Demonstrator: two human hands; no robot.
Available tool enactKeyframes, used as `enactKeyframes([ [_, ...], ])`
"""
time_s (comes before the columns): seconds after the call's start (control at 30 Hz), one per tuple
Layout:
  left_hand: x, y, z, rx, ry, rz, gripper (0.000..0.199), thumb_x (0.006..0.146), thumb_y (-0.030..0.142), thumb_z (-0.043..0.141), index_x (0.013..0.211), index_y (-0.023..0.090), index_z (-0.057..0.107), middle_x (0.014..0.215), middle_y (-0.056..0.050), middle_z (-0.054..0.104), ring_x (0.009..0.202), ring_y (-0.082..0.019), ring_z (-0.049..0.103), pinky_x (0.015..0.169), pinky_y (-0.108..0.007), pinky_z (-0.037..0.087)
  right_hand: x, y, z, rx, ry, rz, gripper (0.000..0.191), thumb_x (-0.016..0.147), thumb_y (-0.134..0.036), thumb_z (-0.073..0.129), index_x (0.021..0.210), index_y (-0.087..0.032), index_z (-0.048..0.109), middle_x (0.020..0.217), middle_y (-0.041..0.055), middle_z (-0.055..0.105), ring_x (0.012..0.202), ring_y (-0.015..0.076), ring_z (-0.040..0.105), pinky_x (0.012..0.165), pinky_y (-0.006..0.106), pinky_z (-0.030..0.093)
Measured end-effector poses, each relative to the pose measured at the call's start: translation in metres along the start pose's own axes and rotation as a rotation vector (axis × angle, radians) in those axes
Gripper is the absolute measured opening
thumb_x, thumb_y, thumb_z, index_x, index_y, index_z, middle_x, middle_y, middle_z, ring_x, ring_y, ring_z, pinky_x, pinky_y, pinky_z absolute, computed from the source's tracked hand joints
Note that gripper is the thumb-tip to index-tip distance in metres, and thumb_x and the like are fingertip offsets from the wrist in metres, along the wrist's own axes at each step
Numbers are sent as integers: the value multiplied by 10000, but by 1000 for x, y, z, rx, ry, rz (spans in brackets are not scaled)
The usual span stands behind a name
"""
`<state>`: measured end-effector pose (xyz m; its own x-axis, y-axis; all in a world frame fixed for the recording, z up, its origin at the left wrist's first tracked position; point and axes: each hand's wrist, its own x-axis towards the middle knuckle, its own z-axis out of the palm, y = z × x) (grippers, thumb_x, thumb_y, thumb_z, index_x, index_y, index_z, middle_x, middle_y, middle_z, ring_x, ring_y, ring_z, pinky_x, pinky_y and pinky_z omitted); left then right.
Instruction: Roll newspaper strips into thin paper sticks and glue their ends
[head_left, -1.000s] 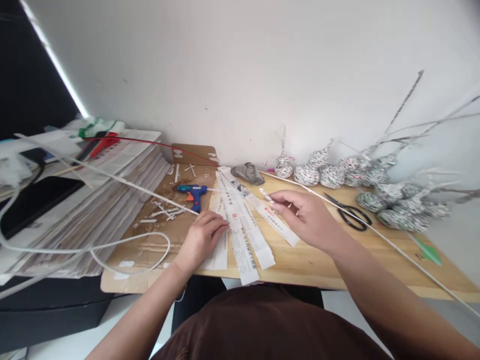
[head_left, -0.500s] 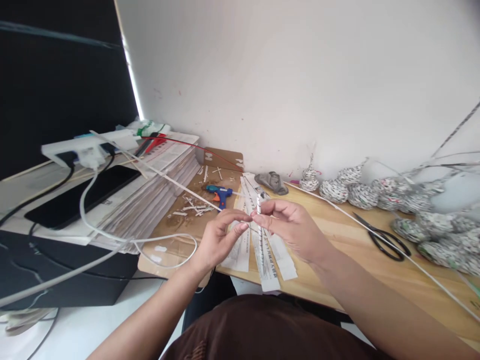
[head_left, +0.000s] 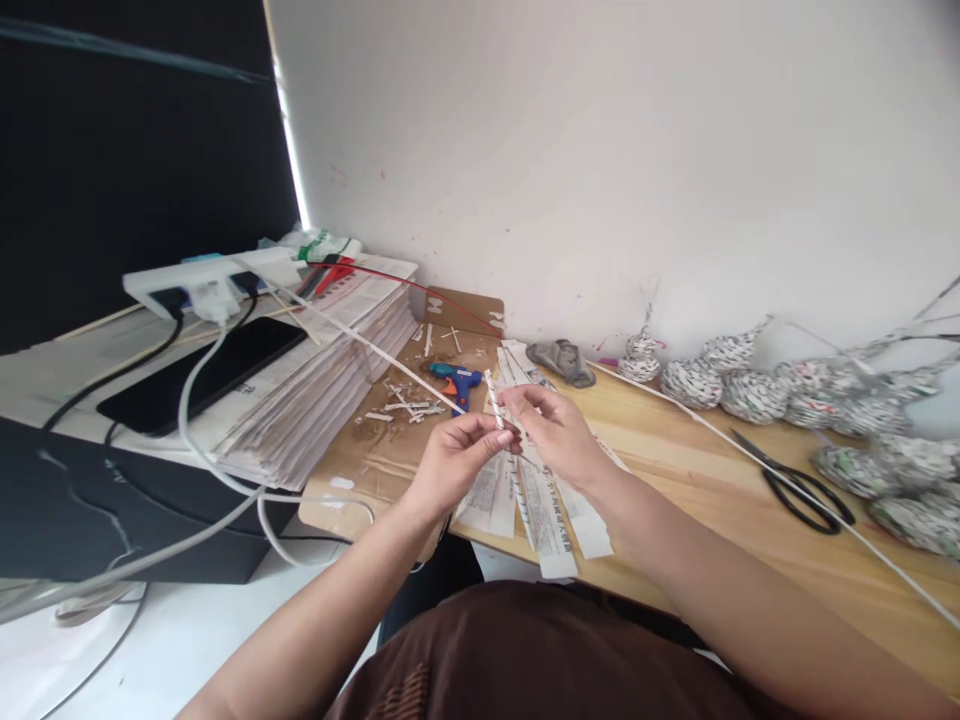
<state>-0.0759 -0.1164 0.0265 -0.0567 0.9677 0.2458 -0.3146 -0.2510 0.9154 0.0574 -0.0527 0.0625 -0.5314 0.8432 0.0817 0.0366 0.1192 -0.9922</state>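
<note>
A thin rolled newspaper tube (head_left: 490, 388) with dark print marks stands tilted in front of me. My left hand (head_left: 461, 455) pinches it between thumb and fingers partway up. My right hand (head_left: 551, 425) is curled just above, its fingertips closed at the tube's upper part; the exact contact is partly hidden. A long pale paper rod (head_left: 375, 350) slants from the upper left down to my left fingers, where its end is hidden. Beneath the hands lie flat newspaper strips (head_left: 551, 535).
On cardboard (head_left: 352, 470) are a blue glue gun (head_left: 459, 380) and paper scraps (head_left: 409, 405). Left stand stacked newspapers (head_left: 322, 400), a phone (head_left: 202, 375) and a power strip (head_left: 210, 280). Black scissors (head_left: 802, 490), a grey cloth (head_left: 561, 360) and woven paper pieces (head_left: 750, 390) lie right.
The view has turned slightly left. The tube has gone from upright to leaning left. My left fingers now grip it, and the right fingers have shifted toward its top.
</note>
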Motion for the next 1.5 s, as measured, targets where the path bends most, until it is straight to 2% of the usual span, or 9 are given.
enactKeyframes([
  [0.1, -4, -3, -4, -40, 27, -12, 124, 798, 270, 669, 822, 148, 665, 744, -38, 685, 729, -151, 618, 773, -296, 456, 6, 18, -2, -233, -92, 28, 317, 873, -492, 514, 878, -193, 621, 668, -12, 580, 636, 131, 536, 637, 266, 423],
  [0.23, -11, -4, -8, -70, 54, -31, 135, 805, 278, 660, 830, 146, 654, 750, -49, 685, 675, -146, 604, 727, -301, 462, 7, 31, 5, -78, -277, 219, 355, 897, -507, 440, 763, -190, 528, 626, -28, 521, 487, 96, 452, 479, 234, 349],
  [0.4, -16, 3, -18, -67, 92, 9, 107, 826, 258, 639, 822, 152, 654, 781, -46, 676, 794, -155, 620, 831, -315, 451, 4, 19, -10, -121, -290, 177, 334, 865, -493, 531, 983, -191, 611, 609, -39, 474, 458, 67, 352, 434, 209, 259],
  [0.53, -9, 14, -33, -74, 260, 68, 95, 822, 254, 643, 801, 165, 668, 1094, -60, 629, 930, -158, 610, 873, -323, 467, -16, 6, -35, -223, -303, 197, 328, 898, -459, 506, 1018, -186, 641, 632, -19, 494, 475, 72, 374, 437, 213, 274],
  [0.67, -1, 26, -37, -98, 246, 98, 103, 810, 269, 654, 808, 167, 665, 1185, -73, 597, 967, -188, 619, 860, -364, 503, -45, 0, -45, 45, -89, 85, 262, 905, -404, 518, 1041, -207, 627, 610, -23, 475, 481, 95, 406, 474, 243, 334],
  [0.83, -4, 31, -25, -66, 172, 0, 160, 788, 238, 680, 940, 190, 686, 859, -34, 660, 755, -131, 627, 714, -263, 517, -62, -11, -49, 339, 261, -196, 155, 842, -409, 605, 919, -286, 659, 716, 3, 560, 737, 170, 558, 715, 332, 460],
  [0.97, -9, 41, -22, 4, 149, -62, 315, 790, 229, 675, 1103, 193, 668, 753, -19, 630, 682, -106, 575, 646, -206, 490, -59, -3, -51, 196, 290, -72, 178, 792, -393, 669, 858, -231, 700, 860, 32, 644, 728, 147, 567, 661, 294, 450],
  [1.2, -20, 64, -28, 190, 179, -52, 287, 785, 274, 676, 1063, 210, 709, 791, -36, 623, 694, -132, 511, 586, -214, 444, -44, 31, -51, 486, 431, 109, 271, 712, -348, 747, 897, -162, 682, 748, 8, 646, 666, 123, 637, 580, 231, 459],
  [1.5, -44, 54, -45, 294, 175, -228, 265, 764, 366, 691, 950, 182, 734, 619, -22, 582, 561, -104, 477, 476, -197, 373, -21, 54, -53, 605, 300, 396, 139, 869, -235, 587, 896, -124, 666, 719, 39, 677, 618, 121, 672, 515, 194, 499],
])
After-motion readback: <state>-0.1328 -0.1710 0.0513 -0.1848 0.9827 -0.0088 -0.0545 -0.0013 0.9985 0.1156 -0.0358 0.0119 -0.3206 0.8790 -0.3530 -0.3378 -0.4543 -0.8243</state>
